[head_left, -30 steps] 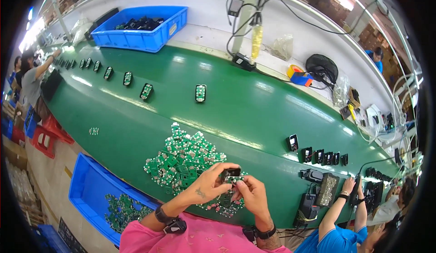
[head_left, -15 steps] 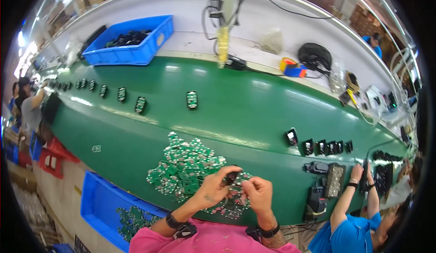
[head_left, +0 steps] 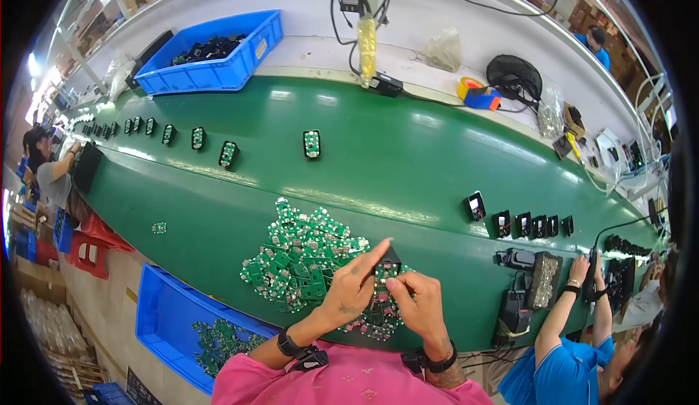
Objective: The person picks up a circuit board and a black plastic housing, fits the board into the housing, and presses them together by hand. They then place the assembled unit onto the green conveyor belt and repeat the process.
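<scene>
My left hand (head_left: pixel 354 287) and my right hand (head_left: pixel 417 307) meet over the near edge of the green conveyor belt (head_left: pixel 378 157). Together they pinch a small black housing (head_left: pixel 386 262) with a green circuit board against it. Both hands hover over a heap of several small green circuit boards (head_left: pixel 302 252) lying on the belt. Each wrist wears a dark band.
A row of black housings with boards (head_left: pixel 312 144) runs along the belt to the left. A blue bin of black parts (head_left: pixel 211 63) stands at the back, another blue bin with boards (head_left: pixel 175 325) lower left. A co-worker's hands (head_left: pixel 582 274) work at right near more black parts (head_left: pixel 520 223).
My hands have stayed over the board heap, holding the black housing, with only small finger shifts. The view has tilted slightly.
</scene>
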A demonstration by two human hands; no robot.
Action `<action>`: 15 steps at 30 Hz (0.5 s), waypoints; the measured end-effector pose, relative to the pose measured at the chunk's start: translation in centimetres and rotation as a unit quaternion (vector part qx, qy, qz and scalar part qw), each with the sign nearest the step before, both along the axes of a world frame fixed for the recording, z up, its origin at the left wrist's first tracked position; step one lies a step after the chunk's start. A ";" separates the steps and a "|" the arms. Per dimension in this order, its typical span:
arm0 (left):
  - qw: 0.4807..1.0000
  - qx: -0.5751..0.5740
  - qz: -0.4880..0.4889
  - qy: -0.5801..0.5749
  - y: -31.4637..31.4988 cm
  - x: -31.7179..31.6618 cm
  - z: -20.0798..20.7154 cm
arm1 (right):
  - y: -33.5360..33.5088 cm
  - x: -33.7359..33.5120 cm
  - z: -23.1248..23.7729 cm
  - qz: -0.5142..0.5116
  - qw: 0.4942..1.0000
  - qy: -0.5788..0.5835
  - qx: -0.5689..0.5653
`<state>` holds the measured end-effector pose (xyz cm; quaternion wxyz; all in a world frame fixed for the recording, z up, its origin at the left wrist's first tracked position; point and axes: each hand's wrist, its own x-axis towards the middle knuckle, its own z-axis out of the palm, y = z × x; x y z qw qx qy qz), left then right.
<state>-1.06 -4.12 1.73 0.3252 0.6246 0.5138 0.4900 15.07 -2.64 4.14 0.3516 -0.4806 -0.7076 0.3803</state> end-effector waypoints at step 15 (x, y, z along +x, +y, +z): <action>0.947 -0.208 -0.070 -0.235 -0.3 -0.7 -0.2 | -0.6 -1.3 -1.9 -0.076 0.997 -0.006 -0.027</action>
